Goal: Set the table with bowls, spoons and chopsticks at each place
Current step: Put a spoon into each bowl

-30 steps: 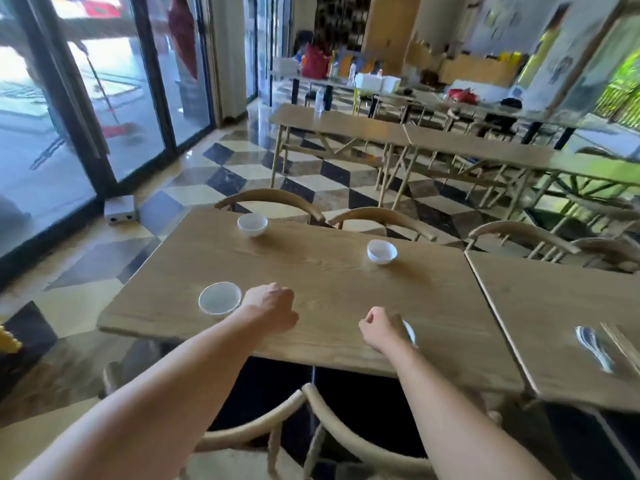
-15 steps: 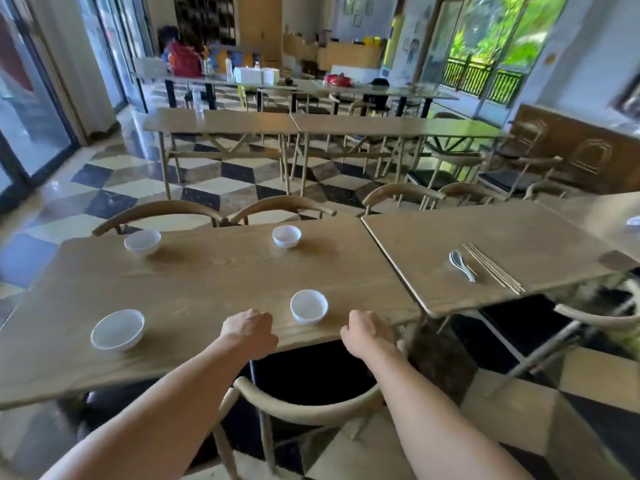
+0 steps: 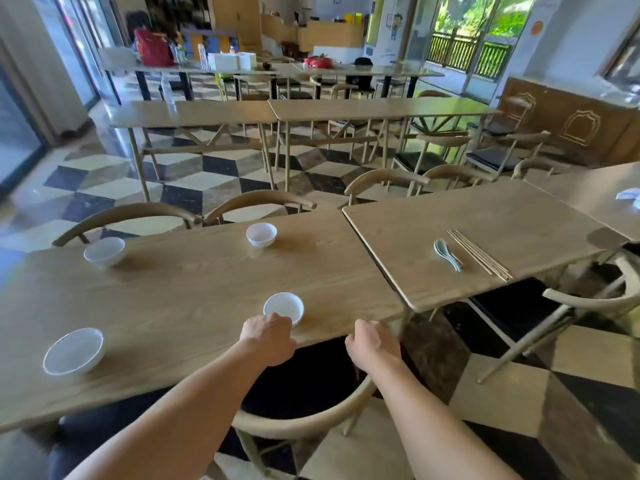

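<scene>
Several white bowls stand on the long wooden table: one at the near left, one at the far left, one at the far middle and one at the near edge. My left hand is curled just in front of that near bowl, touching or almost touching its rim. Off the table's near right corner, my right hand hangs curled and holds nothing. White spoons and a bundle of chopsticks lie on the adjoining right table.
A wooden chair stands tucked under the near edge below my arms. More chairs line the far side. Another chair sits at the right. Further tables fill the room on a checkered floor.
My view has swung right, from the table's left part to its right end and the adjoining table. Both hands drew back to the near edge, away from the bowls.
</scene>
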